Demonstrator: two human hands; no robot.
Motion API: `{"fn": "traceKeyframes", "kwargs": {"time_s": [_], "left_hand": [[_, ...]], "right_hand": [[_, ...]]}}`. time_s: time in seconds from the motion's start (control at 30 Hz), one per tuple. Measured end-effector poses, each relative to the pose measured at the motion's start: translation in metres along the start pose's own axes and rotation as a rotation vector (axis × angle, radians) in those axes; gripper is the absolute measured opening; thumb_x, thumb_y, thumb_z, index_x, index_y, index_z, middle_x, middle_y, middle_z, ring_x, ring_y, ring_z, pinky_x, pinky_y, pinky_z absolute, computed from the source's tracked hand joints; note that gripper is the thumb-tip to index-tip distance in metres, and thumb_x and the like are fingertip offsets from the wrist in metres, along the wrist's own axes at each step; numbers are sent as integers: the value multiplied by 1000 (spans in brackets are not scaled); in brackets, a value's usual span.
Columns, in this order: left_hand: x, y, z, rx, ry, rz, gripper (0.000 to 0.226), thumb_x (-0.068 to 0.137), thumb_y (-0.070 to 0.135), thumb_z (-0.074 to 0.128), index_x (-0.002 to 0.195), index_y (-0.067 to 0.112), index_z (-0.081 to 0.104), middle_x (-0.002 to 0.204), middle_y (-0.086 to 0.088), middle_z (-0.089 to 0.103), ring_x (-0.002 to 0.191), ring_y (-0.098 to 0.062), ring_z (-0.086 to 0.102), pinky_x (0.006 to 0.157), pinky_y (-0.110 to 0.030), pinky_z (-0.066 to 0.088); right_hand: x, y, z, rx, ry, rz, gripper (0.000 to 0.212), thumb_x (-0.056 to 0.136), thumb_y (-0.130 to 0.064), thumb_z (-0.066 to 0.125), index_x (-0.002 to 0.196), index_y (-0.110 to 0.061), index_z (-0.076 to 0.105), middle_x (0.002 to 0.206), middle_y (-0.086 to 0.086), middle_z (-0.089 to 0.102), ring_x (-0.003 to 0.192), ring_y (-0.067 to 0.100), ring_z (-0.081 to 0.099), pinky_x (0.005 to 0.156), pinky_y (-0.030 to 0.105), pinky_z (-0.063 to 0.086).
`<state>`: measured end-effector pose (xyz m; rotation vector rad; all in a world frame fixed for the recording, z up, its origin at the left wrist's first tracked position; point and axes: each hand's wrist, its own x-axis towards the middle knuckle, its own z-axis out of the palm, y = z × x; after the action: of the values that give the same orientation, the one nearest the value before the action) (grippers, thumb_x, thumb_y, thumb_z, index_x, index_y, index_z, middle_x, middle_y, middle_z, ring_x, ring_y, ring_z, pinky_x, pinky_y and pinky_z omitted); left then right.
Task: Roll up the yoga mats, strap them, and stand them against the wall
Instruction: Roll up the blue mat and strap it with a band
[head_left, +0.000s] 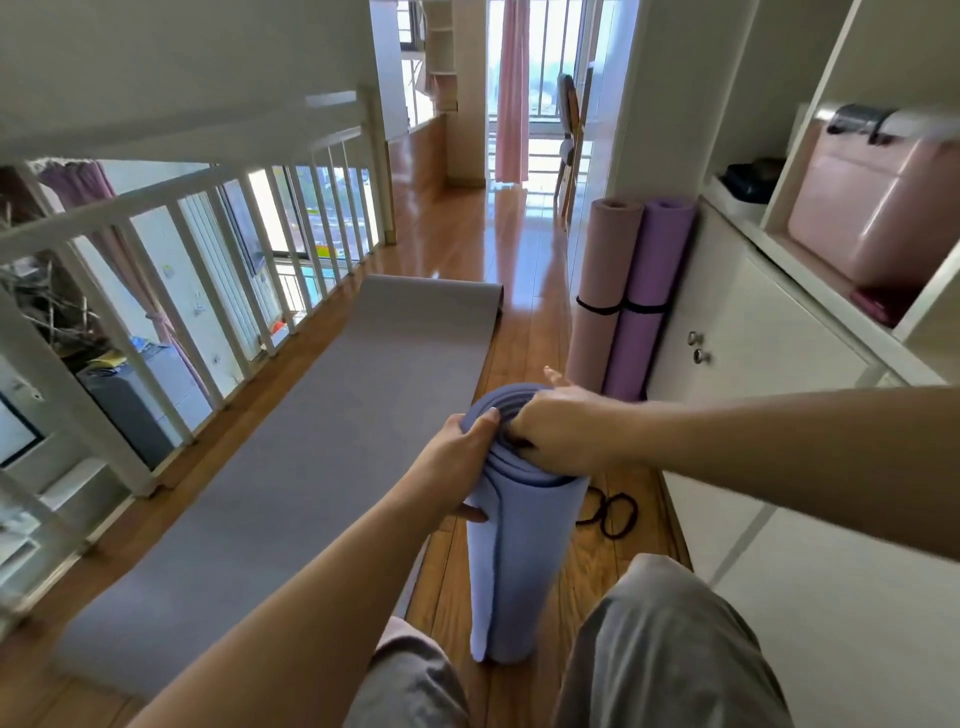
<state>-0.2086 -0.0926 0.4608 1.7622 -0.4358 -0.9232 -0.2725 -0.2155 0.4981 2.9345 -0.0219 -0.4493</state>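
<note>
Blue rolled yoga mat stands upright on the wooden floor; left grip clasps its side near the top, right grip curls over its top end. Black straps lie just beside it.

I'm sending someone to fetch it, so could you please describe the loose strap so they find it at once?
Start at the white cabinet on the right and look at the wooden floor beside it. There, just right of the upright blue mat, lies the black strap. Unlike the straps round the pink mat and purple mat farther along, it lies in loose loops, binding nothing.
</note>
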Motion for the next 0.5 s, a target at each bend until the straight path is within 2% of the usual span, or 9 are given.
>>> {"fn": "traceKeyframes", "kwargs": {"time_s": [0.07,0.1,0.13,0.17,0.23,0.27,0.33,0.43,0.5], "left_hand": [[-3,-1,-5,3,1,-7,41,97,53,38,126,25,39,107,2,53,97,-18,54,83,-51,55],[-4,-1,-6,10,1,-10,43,96,54,37,128,25,38,110,1,52,101,-20,53,85,-52,54],[-6,-1,-7,19,0,-9,45,96,55,36,129,25,38,114,-1,50,103,-21,53,86,-53,54],[-8,-1,-7,28,-2,-6,46,96,55,35,130,25,38,116,-1,50,104,-22,52,87,-53,53],[-9,-1,-7,44,-13,-5,47,96,55,33,131,24,38,118,-3,51,107,-23,53,88,-54,52],[-10,-1,-8,52,-22,-8,47,96,56,33,131,24,39,119,-3,51,108,-24,54,88,-54,52],[-11,-2,-9,65,-39,-14,49,96,57,33,132,25,39,120,-3,52,108,-24,54,87,-54,53],[-11,-6,-10,71,-51,-15,48,95,58,35,131,27,42,115,0,54,105,-21,56,86,-52,54],[-12,-9,-12,78,-59,-9,47,94,59,35,129,30,44,114,1,57,104,-21,58,85,-52,55]], "right_hand": [[-5,-3,17,92,253,-31,36,101,-30,35,96,-18,69,91,-6,70,95,14,62,117,55,1],[-6,-3,24,136,358,-50,39,101,-30,34,92,-18,70,88,-6,71,92,14,64,118,54,2],[-7,-3,31,180,451,-74,43,99,-32,33,85,-18,71,82,-5,72,85,14,66,117,55,10],[-8,-4,36,222,531,-97,46,97,-34,32,79,-17,71,76,-4,71,77,14,66,113,56,24],[-8,-4,47,294,682,-125,47,93,-35,35,69,-15,70,66,-2,69,62,14,65,92,53,49],[-9,-4,51,334,754,-124,45,93,-34,38,67,-14,70,64,-1,69,59,14,64,85,52,53],[-11,-9,60,410,855,-106,43,93,-33,42,67,-13,71,63,0,69,58,14,64,84,53,52],[-14,-15,71,471,973,-71,37,92,-31,48,69,-16,73,64,-4,70,64,6,64,109,47,31],[-17,-18,73,541,1005,-39,36,91,-32,50,70,-16,73,65,-4,70,65,3,62,112,44,25]]}}
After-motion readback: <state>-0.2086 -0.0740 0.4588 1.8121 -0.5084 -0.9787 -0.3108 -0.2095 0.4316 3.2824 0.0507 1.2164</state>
